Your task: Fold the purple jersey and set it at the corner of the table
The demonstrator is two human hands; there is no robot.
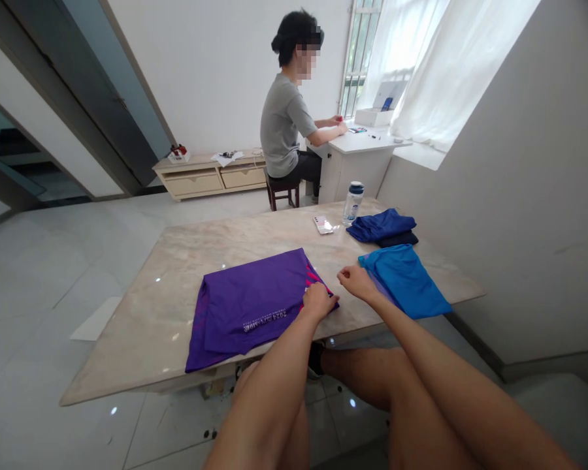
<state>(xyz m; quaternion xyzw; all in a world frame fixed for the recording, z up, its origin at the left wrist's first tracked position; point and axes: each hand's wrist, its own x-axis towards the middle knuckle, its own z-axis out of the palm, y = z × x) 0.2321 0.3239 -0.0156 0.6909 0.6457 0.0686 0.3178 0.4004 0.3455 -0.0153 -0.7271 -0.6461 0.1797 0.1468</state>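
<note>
A purple T-shirt (247, 307) lies spread on the marble table (166, 274), partly folded, with white lettering near its front edge and its lower left corner hanging just over the table's near rim. The left hand (317, 301) rests on the shirt's right edge, fingers curled down onto the cloth — whether it pinches the fabric or only presses it I cannot tell. The right hand (355, 281) hovers just beside it, loosely closed, holding nothing that can be made out, between the purple shirt and a folded light-blue garment (406, 281). Farther back lie a dark-blue folded garment (382, 227), a water bottle (353, 202) and a phone (323, 224) (face down, it seems). Another person (289, 117) sits at a white desk (353, 156) by the window.
</note>
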